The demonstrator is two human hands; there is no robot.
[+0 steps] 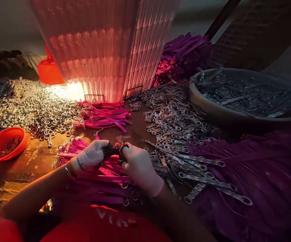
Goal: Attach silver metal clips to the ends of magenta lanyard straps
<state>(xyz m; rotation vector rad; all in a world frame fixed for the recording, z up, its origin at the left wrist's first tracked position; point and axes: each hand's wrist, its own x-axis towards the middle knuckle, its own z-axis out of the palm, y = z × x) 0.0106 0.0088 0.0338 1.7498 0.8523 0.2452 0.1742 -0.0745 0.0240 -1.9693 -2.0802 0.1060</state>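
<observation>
My left hand (92, 155), in a white dotted glove with dark fingertips, is closed over the pink straps. My right hand (138, 165), in a pale glove, is closed with its fingertips meeting the left ones. Something small and dark is pinched between them, too unclear to name. Beneath both hands lies a pile of pink straps (110, 179) with metal rings at their ends. Behind them is a second bundle of pink straps (105, 116). Twisted metal pieces with ringed ends (210, 181) lie to the right of my right hand.
Metal ring pieces (47, 116) are heaped at the left, by an orange bowl (21, 148) and a red lamp (50, 71). Clear ribbed panels (97, 57) stand behind. A large tub (200, 95) of metal pieces is at the right, with purple straps (256, 168) in front.
</observation>
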